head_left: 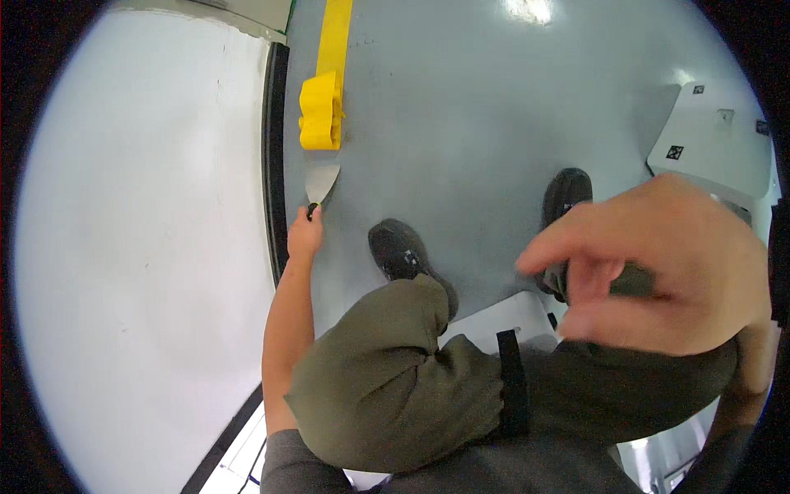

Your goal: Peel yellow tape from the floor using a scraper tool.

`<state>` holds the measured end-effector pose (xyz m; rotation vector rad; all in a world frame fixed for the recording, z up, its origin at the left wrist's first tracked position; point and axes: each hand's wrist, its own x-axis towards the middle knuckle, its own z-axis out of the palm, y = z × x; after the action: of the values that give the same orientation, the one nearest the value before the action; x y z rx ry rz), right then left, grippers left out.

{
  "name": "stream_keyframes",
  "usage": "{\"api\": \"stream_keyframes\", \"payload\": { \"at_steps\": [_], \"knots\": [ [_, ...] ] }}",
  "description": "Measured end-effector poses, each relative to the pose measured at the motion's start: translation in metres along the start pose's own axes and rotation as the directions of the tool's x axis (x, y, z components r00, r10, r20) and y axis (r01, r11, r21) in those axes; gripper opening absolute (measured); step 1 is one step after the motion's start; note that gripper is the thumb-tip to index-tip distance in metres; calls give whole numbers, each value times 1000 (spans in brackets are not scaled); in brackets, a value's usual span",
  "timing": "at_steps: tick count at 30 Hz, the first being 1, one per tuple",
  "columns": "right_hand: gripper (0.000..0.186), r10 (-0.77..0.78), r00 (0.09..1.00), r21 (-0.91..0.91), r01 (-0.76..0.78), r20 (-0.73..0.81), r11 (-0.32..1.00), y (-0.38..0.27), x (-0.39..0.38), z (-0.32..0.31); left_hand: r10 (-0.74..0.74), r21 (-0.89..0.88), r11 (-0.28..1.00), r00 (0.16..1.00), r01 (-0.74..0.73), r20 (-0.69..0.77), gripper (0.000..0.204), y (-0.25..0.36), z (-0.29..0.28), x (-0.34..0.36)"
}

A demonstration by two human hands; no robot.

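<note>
My left hand is closed around the dark handle of a putty knife, low over the grey floor. The broad metal blade points away from me, toward a bunched, folded piece of yellow floor tape. Beyond the bunch, a flat yellow strip runs on along the floor to the far edge of view. Raised close to the camera on the right is my right hand, slightly blurred. Its fingers are loosely bent, thumb and forefinger apart, and no object shows between them.
A white wall or panel with a black base strip stands close on my left. My shoes are on the grey floor. At the right is a white board with small black-and-white markers. A white surface lies below me.
</note>
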<state>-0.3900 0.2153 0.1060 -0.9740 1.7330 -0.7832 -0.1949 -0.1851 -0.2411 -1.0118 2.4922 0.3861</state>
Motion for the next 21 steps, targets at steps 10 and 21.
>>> {"api": "stream_keyframes", "payload": {
  "at_steps": [10, 21],
  "knots": [
    [34, -42, 993, 39, 47, -115, 998, -14, 0, 12, 126, 74, 990, 991, -121, -53, 47, 2, -9, 36],
    [36, -3, 999, 41, 1, 48, 999, 0, -5, -10, 70, 140, 989, 992, -55, -109, 49, -14, -25, 25]
  ]
}}
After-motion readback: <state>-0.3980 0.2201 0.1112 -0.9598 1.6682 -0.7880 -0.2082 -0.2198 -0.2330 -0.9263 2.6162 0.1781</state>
